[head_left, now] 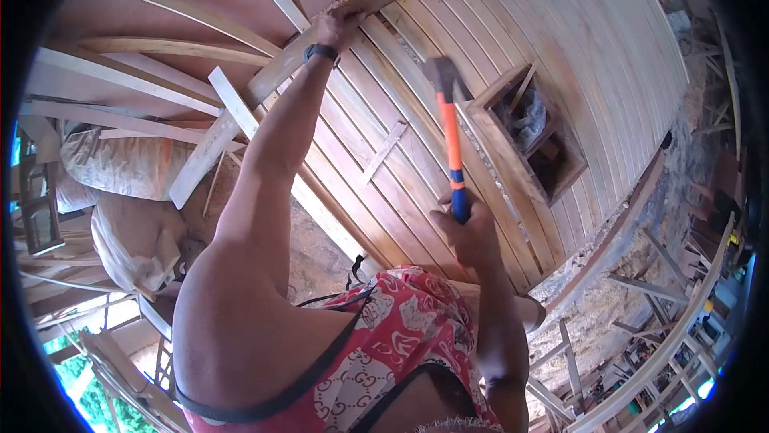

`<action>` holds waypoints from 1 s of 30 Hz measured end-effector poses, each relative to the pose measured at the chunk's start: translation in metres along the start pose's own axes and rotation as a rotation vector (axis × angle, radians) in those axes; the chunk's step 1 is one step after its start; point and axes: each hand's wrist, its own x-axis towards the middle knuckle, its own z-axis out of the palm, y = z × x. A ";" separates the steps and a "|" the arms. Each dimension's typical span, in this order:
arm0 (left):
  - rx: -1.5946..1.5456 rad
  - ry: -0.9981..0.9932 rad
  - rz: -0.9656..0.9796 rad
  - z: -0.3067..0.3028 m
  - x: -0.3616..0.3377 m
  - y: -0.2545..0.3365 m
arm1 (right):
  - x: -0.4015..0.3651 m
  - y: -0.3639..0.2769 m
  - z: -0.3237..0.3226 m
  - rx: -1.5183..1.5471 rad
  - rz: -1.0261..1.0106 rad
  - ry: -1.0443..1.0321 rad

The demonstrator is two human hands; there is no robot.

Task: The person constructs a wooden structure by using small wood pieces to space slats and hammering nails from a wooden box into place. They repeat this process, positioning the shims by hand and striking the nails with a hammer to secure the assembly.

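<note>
My right hand (474,234) is wrapped round the blue end of a hammer (450,140) with an orange and blue handle. The hammer is raised, its head (445,76) blurred, over a surface of wooden slats (400,149). My left arm stretches up to the far edge, a dark band on its wrist. There my left hand (336,30) presses against a long wooden beam (280,72). Its fingers are bent and closed at the beam; anything small between them is too hidden to make out. A short loose wood strip (385,151) lies across the slats.
A framed square opening (529,132) with a clear plastic bag inside sits right of the hammer. Loose boards (212,157) and filled sacks (128,162) are at left. Sawdust (609,305) and wooden framing lie at lower right. A person (713,207) is at the far right.
</note>
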 end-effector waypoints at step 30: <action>0.329 0.118 0.195 0.008 -0.017 0.031 | 0.190 -0.090 0.047 -0.324 -0.299 0.166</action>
